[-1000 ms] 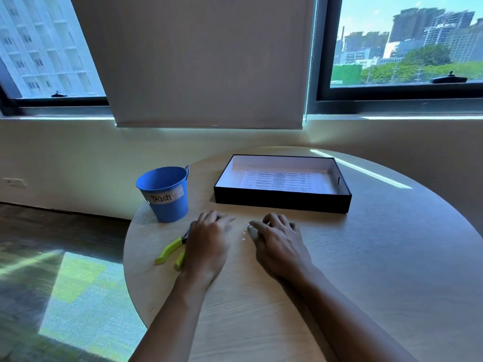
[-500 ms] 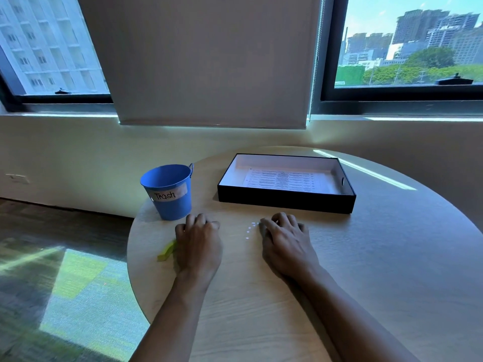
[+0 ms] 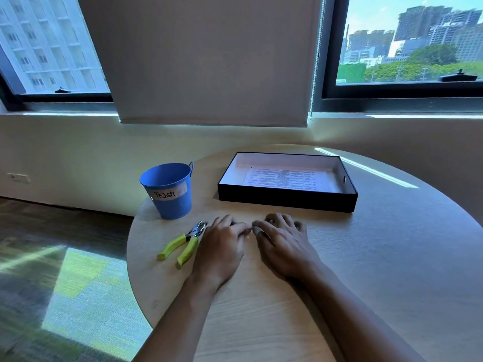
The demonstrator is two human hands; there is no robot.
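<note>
Head view: the left hand [image 3: 222,246] and right hand [image 3: 283,246] lie palm-down with relaxed fingers, gripping nothing. Their fingertips meet over tiny white paper bits [image 3: 247,238] (barely visible) toward the counter's [image 3: 392,257] left edge. A green-handled hole punch [image 3: 183,244] lies just beside the left hand.

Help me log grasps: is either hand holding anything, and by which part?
Nothing plainly held: left hand and right hand lie palm-down on the table, fingers meeting; the hole punch lies free beside the left.
</note>
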